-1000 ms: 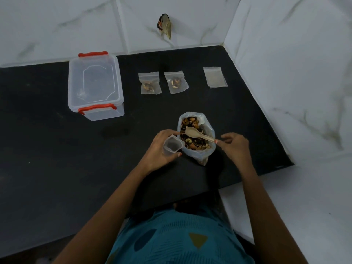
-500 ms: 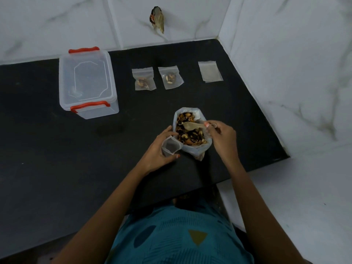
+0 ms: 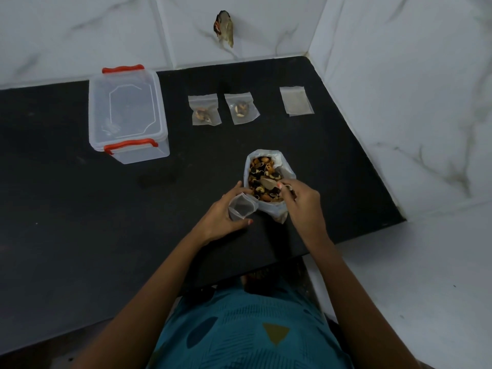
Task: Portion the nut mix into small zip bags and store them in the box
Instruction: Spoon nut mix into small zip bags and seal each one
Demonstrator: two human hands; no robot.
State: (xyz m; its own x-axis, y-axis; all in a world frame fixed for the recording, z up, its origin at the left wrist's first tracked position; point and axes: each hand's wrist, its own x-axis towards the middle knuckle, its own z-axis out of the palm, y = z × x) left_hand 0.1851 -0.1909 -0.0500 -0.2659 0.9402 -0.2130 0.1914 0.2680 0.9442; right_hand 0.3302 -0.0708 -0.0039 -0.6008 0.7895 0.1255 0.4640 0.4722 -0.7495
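So, centre frame: the right hand (image 3: 303,206) pinches the spoon (image 3: 267,182), bowl pointing left into the big nut mix bag (image 3: 274,212). Touching that bag's left side, the left hand (image 3: 219,221) grips a small zip bag (image 3: 241,209), clear, empty-looking, mouth held open. Spoon might be loaded, hard to tell.

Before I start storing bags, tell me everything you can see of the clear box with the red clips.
The box is a clear plastic rectangular tub with rounded corners and a see-through lid on top. Two red clips sit at its near and far ends. No bags show inside. It stands upright at the back left of the black counter, near the wall, touching nothing else.
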